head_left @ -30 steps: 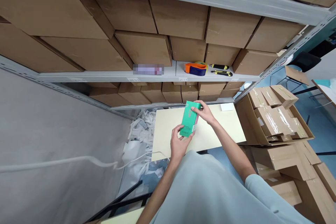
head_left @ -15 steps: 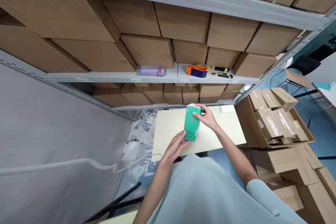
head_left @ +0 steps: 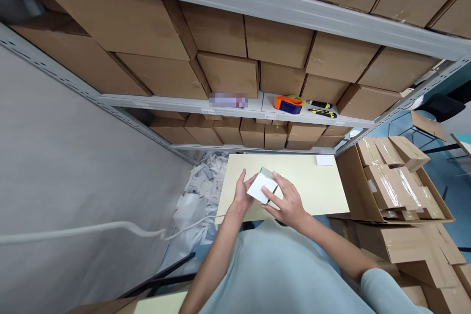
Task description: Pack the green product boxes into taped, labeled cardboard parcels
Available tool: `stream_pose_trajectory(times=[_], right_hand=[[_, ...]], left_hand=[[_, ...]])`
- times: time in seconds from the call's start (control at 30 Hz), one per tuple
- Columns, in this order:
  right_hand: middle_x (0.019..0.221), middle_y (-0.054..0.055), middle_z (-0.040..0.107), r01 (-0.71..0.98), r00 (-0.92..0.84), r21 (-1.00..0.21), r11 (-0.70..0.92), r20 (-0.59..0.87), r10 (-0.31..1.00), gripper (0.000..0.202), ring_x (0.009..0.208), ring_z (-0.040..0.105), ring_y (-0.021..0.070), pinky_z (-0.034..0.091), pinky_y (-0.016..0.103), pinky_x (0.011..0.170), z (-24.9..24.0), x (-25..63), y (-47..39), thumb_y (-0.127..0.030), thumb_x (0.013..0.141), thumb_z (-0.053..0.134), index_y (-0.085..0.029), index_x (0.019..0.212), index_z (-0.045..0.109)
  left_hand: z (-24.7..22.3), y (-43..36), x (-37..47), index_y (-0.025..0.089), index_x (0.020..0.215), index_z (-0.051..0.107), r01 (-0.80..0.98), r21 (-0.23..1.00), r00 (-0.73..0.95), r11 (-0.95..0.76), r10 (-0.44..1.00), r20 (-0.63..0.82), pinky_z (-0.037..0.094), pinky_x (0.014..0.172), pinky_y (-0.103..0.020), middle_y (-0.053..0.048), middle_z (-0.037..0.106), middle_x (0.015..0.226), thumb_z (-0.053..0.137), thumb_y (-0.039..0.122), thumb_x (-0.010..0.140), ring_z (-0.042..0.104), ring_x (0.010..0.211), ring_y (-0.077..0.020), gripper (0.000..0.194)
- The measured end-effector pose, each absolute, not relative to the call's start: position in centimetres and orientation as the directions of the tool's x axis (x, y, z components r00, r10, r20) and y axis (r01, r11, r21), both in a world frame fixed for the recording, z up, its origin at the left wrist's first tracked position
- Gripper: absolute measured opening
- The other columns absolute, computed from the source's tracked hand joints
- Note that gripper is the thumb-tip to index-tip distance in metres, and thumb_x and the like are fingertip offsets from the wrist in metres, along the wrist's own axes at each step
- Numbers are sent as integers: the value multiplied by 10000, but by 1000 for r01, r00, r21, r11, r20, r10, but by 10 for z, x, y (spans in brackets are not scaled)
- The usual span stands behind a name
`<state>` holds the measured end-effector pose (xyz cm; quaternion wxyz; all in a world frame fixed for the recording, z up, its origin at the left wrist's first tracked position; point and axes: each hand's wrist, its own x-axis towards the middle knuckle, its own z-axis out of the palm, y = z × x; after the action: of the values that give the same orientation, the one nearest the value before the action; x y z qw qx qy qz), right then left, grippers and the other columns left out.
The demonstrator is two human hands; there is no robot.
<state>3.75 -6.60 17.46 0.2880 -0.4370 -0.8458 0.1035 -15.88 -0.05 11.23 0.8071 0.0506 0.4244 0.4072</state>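
I am holding the box (head_left: pixel 257 189) up in front of me, above the pale table (head_left: pixel 320 191) and between my two hands, its white face tilting toward me and a grey-green strip showing along the far edge. My right hand (head_left: pixel 289 202) is pinching it: one digit is pressing on the white face while others are wrapping the right edge. My left hand (head_left: pixel 243 194) is lying along the opposite side with the thumb standing away; its fingers are partly passing out of sight behind the box, so I cannot tell how firmly they are pressing. Judging by the light touch, I am expecting little weight, though what is inside is not showing. The walls are looking like thin card, stiff along the edges and corners but likely giving in the middle of a face, so I am trusting the edges more than the digit on the flat. The surface is seeming smooth, perhaps a little slick, and a crushed corner or a dented face is the likelier harm. The best hold, I am thinking, is across two opposite sides near the corners, with the left palm bearing from beneath and the right fingers only steadying.
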Motion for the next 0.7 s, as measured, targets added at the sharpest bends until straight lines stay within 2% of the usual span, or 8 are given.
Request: stream_pose_trajectory(times=[0.1,0.2,0.3,0.4,0.5,0.57,0.63,0.7], right_hand=[[1723,158,527,665,-454,-436,607,409,791,559,1597,505,407,488,621,1256,167,36,-72,-514,1014,785,-379,1546,680],[1715,159,528,668,-354,-512,540,420,836,554,1552,546,423,519,621,1217,173,35,-67,-512,977,829,-378,1502,715],[1641,161,585,623,-142,-661,419,431,891,485,1452,625,384,566,573,1165,188,40,-43,-501,980,817,-357,1439,754],[1532,167,641,454,143,-848,274,372,917,453,1352,664,331,622,483,1077,201,50,1,-552,991,768,-287,1358,778],[1287,136,743,153,316,-985,74,120,941,505,1148,710,285,667,422,940,197,66,52,-637,936,765,-233,1239,763],[1060,78,758,-105,318,-988,-116,-144,937,462,950,722,235,681,403,864,185,75,77,-624,911,781,-228,1142,725],[926,33,728,-381,238,-868,-319,-425,873,375,811,702,191,683,361,806,167,78,91,-554,933,782,-233,1097,677],[869,21,707,-557,113,-691,-461,-613,782,284,753,695,176,676,317,762,147,75,93,-483,991,732,-236,1096,637]], left_hand=[[109,-4,-160,88,1268,755,-614,431,320,661,708,-629,623,890,-488,-212,838,1051,676,847,851,805,1019,-424,870],[111,-8,-160,102,1223,767,-613,470,277,635,729,-626,624,924,-452,-215,832,1128,630,846,886,794,1104,-396,828],[121,-14,-156,130,1247,752,-621,542,122,566,753,-646,603,1033,-404,-212,796,1306,573,823,954,756,1255,-339,773],[136,-25,-147,171,1347,703,-620,647,-42,444,805,-592,562,1141,-405,-202,728,1475,594,805,979,690,1402,-315,741],[155,-39,-134,194,1439,661,-549,781,-153,298,883,-444,550,1168,-450,-202,680,1552,632,762,991,661,1447,-343,725],[167,-46,-125,220,1528,609,-418,893,-223,165,935,-277,524,1196,-478,-193,659,1584,680,693,996,633,1479,-357,715],[177,-47,-120,251,1600,549,-203,979,-269,4,961,-60,445,1276,-507,-178,654,1590,777,591,964,537,1568,-358,756],[183,-43,-118,266,1601,555,-2,992,-263,-123,958,118,344,1351,-531,-165,683,1547,876,480,896,429,1642,-356,803]])
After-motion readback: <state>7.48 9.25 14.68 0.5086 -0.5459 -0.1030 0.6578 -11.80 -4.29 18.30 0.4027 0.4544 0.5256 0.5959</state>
